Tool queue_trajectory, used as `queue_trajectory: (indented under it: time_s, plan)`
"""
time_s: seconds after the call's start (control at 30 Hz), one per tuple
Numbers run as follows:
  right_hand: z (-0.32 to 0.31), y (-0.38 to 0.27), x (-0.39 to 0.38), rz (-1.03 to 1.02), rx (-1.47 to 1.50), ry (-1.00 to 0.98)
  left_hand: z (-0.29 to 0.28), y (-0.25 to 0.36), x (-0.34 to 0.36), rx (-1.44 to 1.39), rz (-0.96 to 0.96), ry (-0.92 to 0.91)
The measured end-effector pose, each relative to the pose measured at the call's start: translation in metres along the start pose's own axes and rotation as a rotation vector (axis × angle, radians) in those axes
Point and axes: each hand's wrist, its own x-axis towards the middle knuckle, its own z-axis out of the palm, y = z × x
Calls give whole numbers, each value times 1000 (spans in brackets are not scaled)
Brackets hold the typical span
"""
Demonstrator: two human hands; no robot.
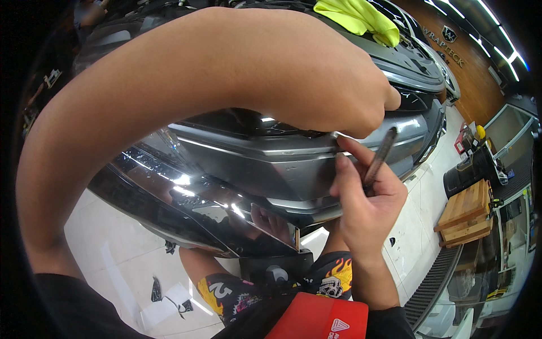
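My left arm arches across the view, and my left hand (361,104) is bent down over the front of a grey car. Its fingers look curled, mostly turned away, so whatever they hold or press is hidden. Just below it, my right hand (367,198) is closed around a slim, dark, ridged metal tool (380,159), which slants upward between the fingers. Thumb and forefinger are pinched close together near the bumper, by a small pale edge (337,135) I cannot identify. The grey bumper panel (243,166) has glossy black trim (197,200) below it.
A bright yellow cloth (361,20) lies over the car's front. Wooden blocks (466,212) and a black drum (468,175) stand on the tiled floor to the right. Dark scraps (156,289) lie on the floor at left. A red pouch (316,319) is at my waist.
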Motion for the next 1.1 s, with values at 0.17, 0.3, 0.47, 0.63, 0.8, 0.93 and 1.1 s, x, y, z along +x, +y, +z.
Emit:
queue_trajectory:
  time_s: [0.17, 0.3, 0.47, 0.63, 0.8, 0.93, 1.1]
  plan:
    - [14, -2, 4, -129, -165, 43, 3, -10, -4, -135, 35, 31]
    - [15, -2, 7, -137, -188, 56, 8, -12, -7, -214, 55, 105]
    - [19, -8, 7, -82, -199, 75, 17, -16, -8, -291, 69, 170]
    - [21, -3, 7, -89, -187, 85, 17, -15, -12, -305, 4, 134]
    - [25, -7, 6, -62, -154, 94, 19, -14, -11, -337, 3, 170]
    - [26, -10, 7, -73, -153, 88, 15, -13, -10, -290, -26, 117]
    - [30, -7, 9, -94, -201, 126, 16, -12, -12, -335, -33, 152]
